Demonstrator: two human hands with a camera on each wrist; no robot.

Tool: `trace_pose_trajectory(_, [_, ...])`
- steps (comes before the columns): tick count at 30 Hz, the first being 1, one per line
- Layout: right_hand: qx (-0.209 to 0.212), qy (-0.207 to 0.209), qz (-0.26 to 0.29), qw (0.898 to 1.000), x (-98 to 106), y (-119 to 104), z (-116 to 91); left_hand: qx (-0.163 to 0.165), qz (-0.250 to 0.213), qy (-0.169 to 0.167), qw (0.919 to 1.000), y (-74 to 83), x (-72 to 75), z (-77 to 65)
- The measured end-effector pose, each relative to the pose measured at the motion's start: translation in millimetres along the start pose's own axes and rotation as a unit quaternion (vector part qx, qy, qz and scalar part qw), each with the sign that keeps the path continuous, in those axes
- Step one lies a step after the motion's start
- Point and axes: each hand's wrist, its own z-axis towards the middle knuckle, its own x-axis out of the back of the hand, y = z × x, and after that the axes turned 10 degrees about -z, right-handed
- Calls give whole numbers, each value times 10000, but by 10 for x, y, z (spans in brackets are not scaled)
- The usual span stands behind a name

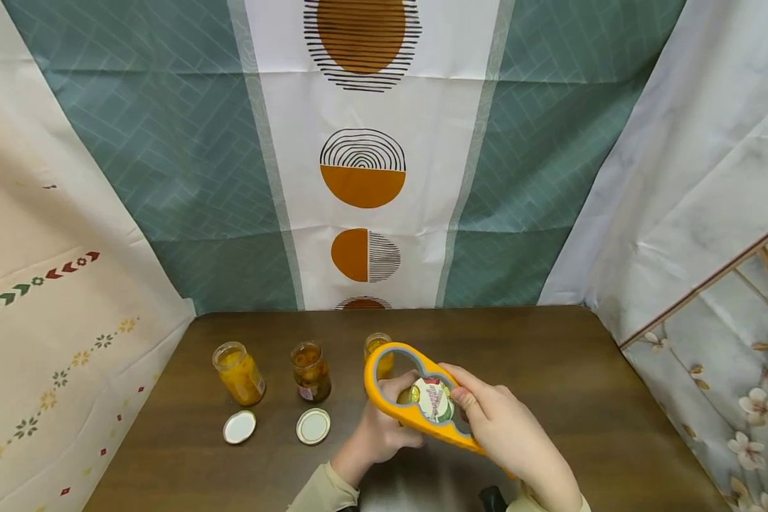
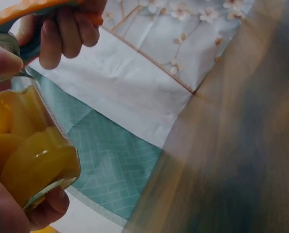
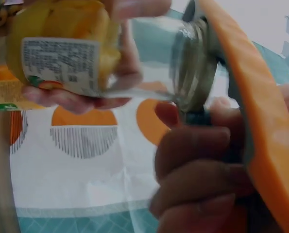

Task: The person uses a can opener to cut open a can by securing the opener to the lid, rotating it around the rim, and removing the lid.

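My left hand (image 1: 384, 427) grips a glass jar of yellow fruit (image 2: 32, 145), fingers curled round its side and under its base. A label with small print (image 3: 61, 65) covers part of the glass. My right hand (image 1: 502, 427) holds an orange jar opener (image 1: 444, 429) with a grey inner edge and scalloped openings. The jar's lid (image 1: 433, 400), printed in white, green and red, shows inside one of these openings. In the right wrist view, the right fingers (image 3: 197, 179) curl close beside the lid's rim, below the opener.
On the brown table (image 1: 537, 355), an uncapped jar of yellow fruit (image 1: 242, 377) and a darker uncapped jar (image 1: 311, 373) stand at left. Two lids (image 1: 240, 427) lie in front of them. Another yellow jar (image 1: 376, 343) stands behind the opener. Patterned cloths (image 1: 371, 270) hang around the table.
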Motion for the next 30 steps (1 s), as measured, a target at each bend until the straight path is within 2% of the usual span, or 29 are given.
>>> trace_pose_trajectory(3, [-58, 514, -640, 9966, -47, -38, -3, 40, 149, 178, 9997, 24, -18, 20])
trace_pose_trajectory(7, [95, 1178, -1393, 9832, -86, -86, -17, 200, 394, 430, 9981, 61, -53, 43])
trace_pose_trajectory(10, [174, 1438, -1791, 9731, -106, -123, -43, 301, 432, 580, 9969, 81, -100, 24])
trace_pose_trajectory(12, [193, 1416, -1939, 9706, -112, -147, -42, 302, 478, 729, 9957, 87, -128, 13])
trace_pose_trajectory(18, [451, 917, -2069, 9730, -99, -182, 77, 268, 689, 1149, 9906, 103, -149, -4])
trace_pose_trajectory(24, [956, 773, -1670, 9783, -91, -147, 196, 706, 195, 1026, 9920, 149, -97, -26])
trace_pose_trajectory(27, [951, 652, -1749, 9778, -80, -141, 187, 874, 578, 897, 9904, 181, -60, -31])
trace_pose_trajectory(30, [811, 512, -2059, 9739, -68, -146, 156, 878, 1068, 810, 9871, 202, -39, -27])
